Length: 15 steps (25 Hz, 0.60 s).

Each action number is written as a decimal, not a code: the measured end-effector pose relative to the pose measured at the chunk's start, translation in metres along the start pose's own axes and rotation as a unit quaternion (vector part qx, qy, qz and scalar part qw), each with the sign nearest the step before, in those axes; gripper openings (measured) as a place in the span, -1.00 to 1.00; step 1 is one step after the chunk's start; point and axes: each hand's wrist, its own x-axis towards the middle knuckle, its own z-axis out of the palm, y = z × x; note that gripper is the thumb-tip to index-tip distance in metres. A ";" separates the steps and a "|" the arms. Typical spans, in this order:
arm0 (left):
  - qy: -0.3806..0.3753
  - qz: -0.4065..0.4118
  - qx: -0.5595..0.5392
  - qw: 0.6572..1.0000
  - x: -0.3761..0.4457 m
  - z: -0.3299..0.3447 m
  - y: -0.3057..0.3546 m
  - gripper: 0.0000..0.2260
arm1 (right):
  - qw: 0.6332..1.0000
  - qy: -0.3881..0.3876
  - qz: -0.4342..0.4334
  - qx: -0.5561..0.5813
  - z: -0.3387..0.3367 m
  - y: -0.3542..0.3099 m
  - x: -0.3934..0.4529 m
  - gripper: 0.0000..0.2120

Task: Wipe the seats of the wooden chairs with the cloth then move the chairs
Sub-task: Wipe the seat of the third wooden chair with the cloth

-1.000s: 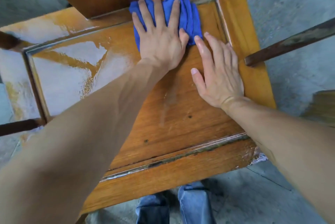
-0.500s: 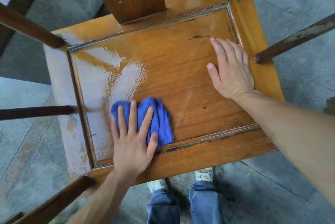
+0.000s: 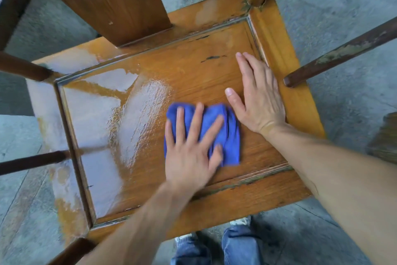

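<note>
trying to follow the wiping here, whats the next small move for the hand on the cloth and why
Probably slide the left hand, pressed flat on the blue cloth, leftward across the seat. The pale glossy patch covers the seat's left half, while the wood near the cloth looks matte. The right hand rests flat beside the cloth, bracing the chair.

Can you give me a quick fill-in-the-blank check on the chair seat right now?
1. The cloth under the left hand is ____ in colour.
2. The right hand lies flat on the bare ____, holding nothing.
3. The shiny patch covers the seat's ____ side in the picture.
4. The ____ hand presses the cloth with spread fingers.

Missing words: blue; seat; left; left
</note>
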 end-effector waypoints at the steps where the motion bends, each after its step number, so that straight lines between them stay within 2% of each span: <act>1: 0.021 -0.012 0.008 1.000 0.045 -0.002 -0.002 -0.49 | 1.000 0.002 0.010 0.006 0.001 -0.001 0.002 -0.31; 3: 0.045 -0.045 0.015 0.998 0.136 -0.010 -0.004 -0.49 | 1.000 0.001 0.030 0.005 0.001 -0.001 0.004 -0.29; 6: 0.010 -0.074 0.016 0.997 0.251 -0.028 -0.003 -0.47 | 0.999 -0.012 0.038 -0.018 0.000 -0.003 0.005 -0.25; 8: -0.008 -0.089 0.014 0.996 0.300 -0.040 -0.003 -0.48 | 0.999 -0.019 0.035 -0.027 0.000 -0.004 0.006 -0.24; 11: -0.041 -0.082 -0.007 0.996 0.327 -0.048 -0.006 -0.49 | 0.999 -0.017 0.034 -0.036 0.000 -0.003 0.007 -0.25; 15: 0.004 0.001 0.030 1.000 0.279 -0.040 -0.010 -0.45 | 0.999 -0.006 0.033 -0.039 0.000 0.000 0.007 -0.23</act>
